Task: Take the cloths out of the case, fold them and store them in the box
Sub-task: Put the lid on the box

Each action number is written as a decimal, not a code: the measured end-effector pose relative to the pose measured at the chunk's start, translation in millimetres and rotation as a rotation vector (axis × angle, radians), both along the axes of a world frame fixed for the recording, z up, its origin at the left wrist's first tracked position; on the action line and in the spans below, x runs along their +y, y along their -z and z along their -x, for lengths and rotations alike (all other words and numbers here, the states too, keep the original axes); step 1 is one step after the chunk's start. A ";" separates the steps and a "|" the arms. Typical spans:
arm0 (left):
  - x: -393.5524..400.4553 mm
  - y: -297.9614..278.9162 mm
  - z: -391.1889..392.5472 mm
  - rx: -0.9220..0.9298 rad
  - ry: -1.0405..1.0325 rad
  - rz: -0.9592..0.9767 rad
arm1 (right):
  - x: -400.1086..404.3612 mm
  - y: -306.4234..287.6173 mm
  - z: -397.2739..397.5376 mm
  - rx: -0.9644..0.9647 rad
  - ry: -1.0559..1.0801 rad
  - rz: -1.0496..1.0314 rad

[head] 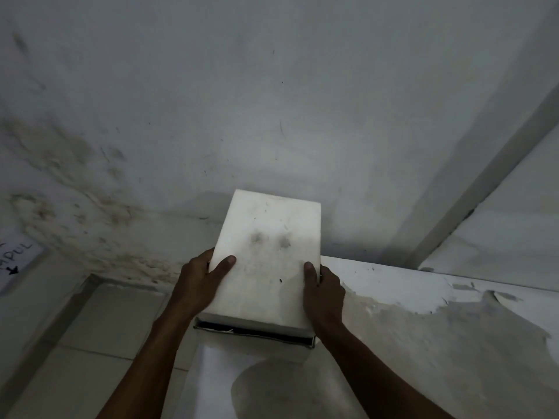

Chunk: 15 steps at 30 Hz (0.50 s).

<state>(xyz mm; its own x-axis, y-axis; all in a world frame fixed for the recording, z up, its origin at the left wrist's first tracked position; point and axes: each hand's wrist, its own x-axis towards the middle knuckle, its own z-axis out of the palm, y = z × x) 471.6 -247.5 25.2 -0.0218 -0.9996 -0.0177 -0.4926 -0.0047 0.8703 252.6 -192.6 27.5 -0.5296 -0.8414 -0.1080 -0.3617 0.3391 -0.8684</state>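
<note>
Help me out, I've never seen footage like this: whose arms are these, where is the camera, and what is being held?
There is no machine here. The one picture comes from a wide-angle camera worn on a person's head, so you see their own arms reaching up. The left hand and the right hand grip the two sides of a white box, thumbs on its face, up by a high white ledge against a stained wall. A dark gap shows along the box's near edge. No cloths are visible.

Above me, a grey ceiling [272, 86] blotched with brown stains [60, 164] meets a pale beam [484, 176]. At my left, a paper sign [15, 261] with a black arrow hangs over wall tiles [115, 322]; at right, peeling paint [423, 303].
</note>
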 end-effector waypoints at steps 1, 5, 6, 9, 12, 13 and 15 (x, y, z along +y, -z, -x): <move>0.9 -0.1 0.9 -0.034 -0.018 0.010 | 1.3 0.9 -0.3 0.015 0.012 0.001; 8.3 2.0 3.6 -0.076 -0.099 0.054 | 6.7 4.3 -1.0 0.069 0.053 0.006; 10.6 3.1 4.1 -0.073 -0.118 0.069 | 7.8 4.5 -1.3 0.092 0.061 0.009; 16.1 4.6 4.1 -0.058 -0.177 0.089 | 9.5 3.7 -1.9 0.130 0.080 0.018; 20.9 6.9 1.6 -0.099 -0.217 0.106 | 12.3 2.8 -1.2 0.169 0.112 0.009; 22.7 7.7 0.5 -0.109 -0.238 0.107 | 12.4 2.1 -0.2 0.196 0.130 -0.011; 25.9 8.4 -1.2 -0.140 -0.279 0.107 | 11.5 -1.4 3.4 0.301 0.176 -0.072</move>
